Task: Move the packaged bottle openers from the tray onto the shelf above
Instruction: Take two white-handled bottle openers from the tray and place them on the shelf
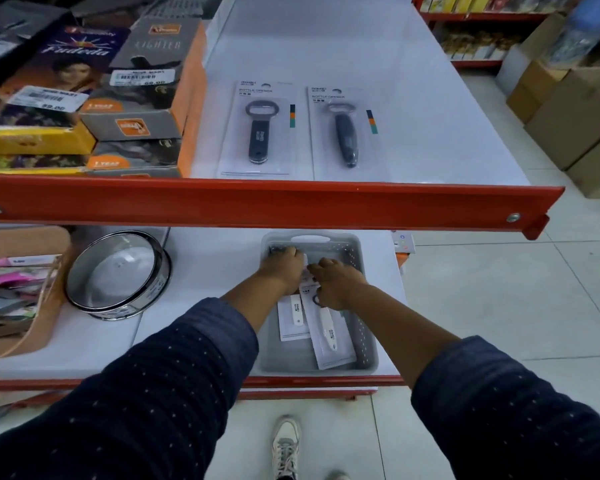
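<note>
Two packaged bottle openers with dark handles lie flat side by side on the white upper shelf, one on the left and one on the right. Below, a grey perforated tray sits on the lower shelf. It holds packaged bottle openers with white handles, one to the left and one in front. Both my hands are inside the tray. My left hand reaches to the tray's far left corner, fingers curled on something dark. My right hand grips the top of the front white-handled package.
A red rail fronts the upper shelf, directly above the tray. Stacked boxes fill the upper shelf's left side. A round metal tin and a wooden holder with utensils sit left of the tray. Cardboard boxes stand on the floor at right.
</note>
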Demonstrator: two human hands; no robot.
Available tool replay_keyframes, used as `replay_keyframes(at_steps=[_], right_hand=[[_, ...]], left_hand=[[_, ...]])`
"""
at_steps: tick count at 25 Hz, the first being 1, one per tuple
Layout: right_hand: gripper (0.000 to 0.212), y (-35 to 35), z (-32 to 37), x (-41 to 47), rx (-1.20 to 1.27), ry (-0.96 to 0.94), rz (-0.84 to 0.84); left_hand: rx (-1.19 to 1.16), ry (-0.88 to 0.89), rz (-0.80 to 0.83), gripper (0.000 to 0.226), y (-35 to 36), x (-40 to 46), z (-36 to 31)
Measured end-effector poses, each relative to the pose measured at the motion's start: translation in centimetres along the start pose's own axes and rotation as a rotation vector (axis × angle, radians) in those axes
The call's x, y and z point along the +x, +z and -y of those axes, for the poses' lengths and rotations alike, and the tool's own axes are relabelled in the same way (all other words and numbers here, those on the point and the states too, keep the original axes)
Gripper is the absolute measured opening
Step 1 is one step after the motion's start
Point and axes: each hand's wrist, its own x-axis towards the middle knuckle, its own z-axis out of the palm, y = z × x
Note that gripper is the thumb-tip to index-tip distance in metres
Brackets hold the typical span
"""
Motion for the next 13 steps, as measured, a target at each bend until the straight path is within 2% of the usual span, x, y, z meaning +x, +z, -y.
replay_keyframes(at_steps=[4,9,13], right_hand=[[0.049,-1.0,-0.3,-2.9,-0.011,0.095,-0.087],[0.047,-2.1,0.3,-6.6,0.084,0.095,-0.285],[0.043,-2.1,0.4,-8.4,0.084,0.065,-0.406]], left_hand=[[0.019,-0.001,0.003,0.060,0.3,-0.1,-0.2],[0.039,-0.053,0.002,0.062,0.4,0.1,-1.6],[0.018,-0.021,0.018,0.064,0.7,-0.3,-3.3]])
